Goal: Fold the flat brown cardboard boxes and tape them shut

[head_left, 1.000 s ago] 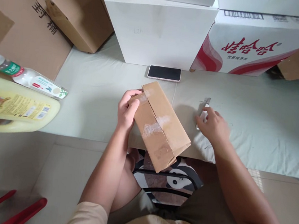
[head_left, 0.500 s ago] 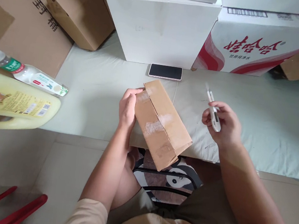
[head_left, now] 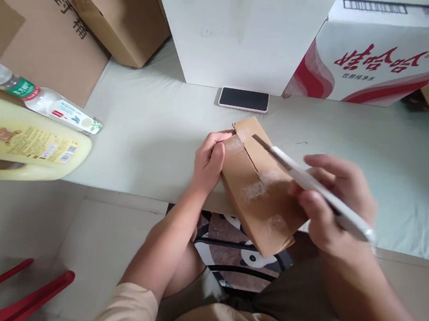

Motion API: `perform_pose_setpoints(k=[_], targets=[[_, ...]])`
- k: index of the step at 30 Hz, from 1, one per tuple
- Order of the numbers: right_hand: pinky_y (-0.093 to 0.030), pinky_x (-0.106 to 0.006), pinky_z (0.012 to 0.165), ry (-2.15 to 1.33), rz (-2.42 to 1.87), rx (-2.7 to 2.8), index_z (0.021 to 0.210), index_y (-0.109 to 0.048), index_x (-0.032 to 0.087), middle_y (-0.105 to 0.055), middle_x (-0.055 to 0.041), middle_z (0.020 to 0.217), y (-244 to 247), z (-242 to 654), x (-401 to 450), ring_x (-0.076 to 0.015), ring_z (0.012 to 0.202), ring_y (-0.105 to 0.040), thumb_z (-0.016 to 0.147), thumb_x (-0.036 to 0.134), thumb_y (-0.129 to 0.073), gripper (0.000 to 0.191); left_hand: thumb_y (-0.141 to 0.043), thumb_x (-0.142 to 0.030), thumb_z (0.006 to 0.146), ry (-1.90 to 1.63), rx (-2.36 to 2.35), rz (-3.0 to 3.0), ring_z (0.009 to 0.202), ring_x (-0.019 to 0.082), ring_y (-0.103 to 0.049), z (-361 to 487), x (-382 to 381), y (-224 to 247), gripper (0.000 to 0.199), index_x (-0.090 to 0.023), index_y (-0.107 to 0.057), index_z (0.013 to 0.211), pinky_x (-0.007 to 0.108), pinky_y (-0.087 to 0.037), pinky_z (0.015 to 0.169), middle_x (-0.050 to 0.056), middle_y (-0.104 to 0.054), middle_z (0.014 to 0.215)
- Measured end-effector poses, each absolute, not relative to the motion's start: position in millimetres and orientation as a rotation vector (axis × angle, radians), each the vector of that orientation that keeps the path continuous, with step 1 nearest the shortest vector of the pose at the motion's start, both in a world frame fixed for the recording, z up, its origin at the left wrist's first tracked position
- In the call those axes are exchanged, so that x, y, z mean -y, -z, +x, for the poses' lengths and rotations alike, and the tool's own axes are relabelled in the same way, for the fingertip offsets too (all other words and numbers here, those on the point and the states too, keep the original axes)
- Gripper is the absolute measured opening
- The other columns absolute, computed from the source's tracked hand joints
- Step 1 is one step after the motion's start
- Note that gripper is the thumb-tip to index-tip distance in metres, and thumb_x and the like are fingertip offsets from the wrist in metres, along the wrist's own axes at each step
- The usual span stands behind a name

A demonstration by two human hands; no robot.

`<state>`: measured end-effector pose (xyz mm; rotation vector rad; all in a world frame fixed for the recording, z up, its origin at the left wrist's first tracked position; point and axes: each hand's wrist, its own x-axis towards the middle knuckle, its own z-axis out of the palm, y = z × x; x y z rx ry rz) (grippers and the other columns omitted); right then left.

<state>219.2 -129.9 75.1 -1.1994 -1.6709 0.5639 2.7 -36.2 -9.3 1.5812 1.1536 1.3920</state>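
Observation:
My left hand (head_left: 209, 162) grips the upper left end of a small brown cardboard box (head_left: 249, 196), which tilts over the near edge of the table. Clear tape crosses the seam between its flaps in several places. In my right hand (head_left: 334, 206) is a white utility knife (head_left: 313, 185), held between thumb and fingers. Its dark blade points up and left, over the far flap close to the seam; whether it touches the cardboard I cannot tell. The knife and my right hand hide the box's right end.
A phone (head_left: 244, 100) lies beyond the box, against a large white carton (head_left: 237, 38). To its right stands a red-and-white carton (head_left: 374, 65). At left are a clear bottle (head_left: 45, 101), a yellow jug (head_left: 32, 148) and brown cartons (head_left: 119, 8). Red bars (head_left: 37, 295) show at lower left.
My right hand has brought the knife left and nearer the camera, over the box. The box and my left hand have shifted right in view. The view itself has moved slightly.

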Motion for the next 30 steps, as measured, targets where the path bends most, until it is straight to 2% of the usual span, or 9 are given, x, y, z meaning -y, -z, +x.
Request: perform_pose_setpoints(k=[4,10,18,25,30], targets=[[-0.054,-0.024,0.059,-0.554,-1.296,1.879,0.122,-0.065,0.024,-0.08,-0.001,0.088,-81.0,211.1,127.5,-0.0132,0.066,-0.073,0.099,0.026,-0.064,0.023,-0.048,-0.071,0.102,-1.4,-1.108,1.614,0.122,0.027,-0.076,3.5,37.6,7.9,0.057,-0.022,-0.075,0.112,0.043,-0.061,0.104,0.011,-0.081,0.125],[-0.058,-0.026,0.064,-0.462,-1.295,1.961,0.125,-0.066,0.023,-0.083,-0.0045,0.1,-77.9,207.6,126.0,-0.0169,0.078,-0.079,0.101,0.026,-0.061,0.024,-0.05,-0.069,0.103,-1.411,-1.097,1.596,0.122,0.027,-0.076,3.5,38.8,7.5,0.055,-0.021,-0.075,0.114,0.042,-0.061,0.104,0.011,-0.081,0.126],[-0.051,-0.025,0.056,-0.273,-1.32,1.985,0.117,-0.07,0.024,-0.077,-0.0029,0.09,-78.1,201.9,125.3,-0.0135,0.066,-0.07,0.1,0.027,-0.062,0.019,-0.05,-0.071,0.102,-1.41,-1.102,1.548,0.121,0.027,-0.076,6.0,39.6,7.4,0.056,-0.022,-0.074,0.113,0.043,-0.062,0.104,0.01,-0.081,0.126],[-0.039,-0.029,0.047,-0.155,-1.124,1.856,0.093,-0.069,0.022,-0.063,-0.0002,0.066,-74.5,212.2,130.8,-0.0125,0.051,-0.052,0.092,0.021,-0.055,0.014,-0.05,-0.072,0.101,-1.401,-1.131,1.538,0.118,0.027,-0.076,5.1,40.3,7.4,0.057,-0.022,-0.073,0.114,0.043,-0.062,0.102,0.01,-0.081,0.123],[-0.036,-0.032,0.045,-0.135,-1.041,1.842,0.09,-0.071,0.023,-0.057,-0.001,0.065,-83.3,225.9,144.5,-0.0139,0.049,-0.049,0.086,0.017,-0.056,0.017,-0.048,-0.069,0.102,-1.396,-1.151,1.519,0.119,0.027,-0.076,5.7,40.4,11.5,0.054,-0.023,-0.072,0.115,0.043,-0.061,0.103,0.009,-0.08,0.124]])
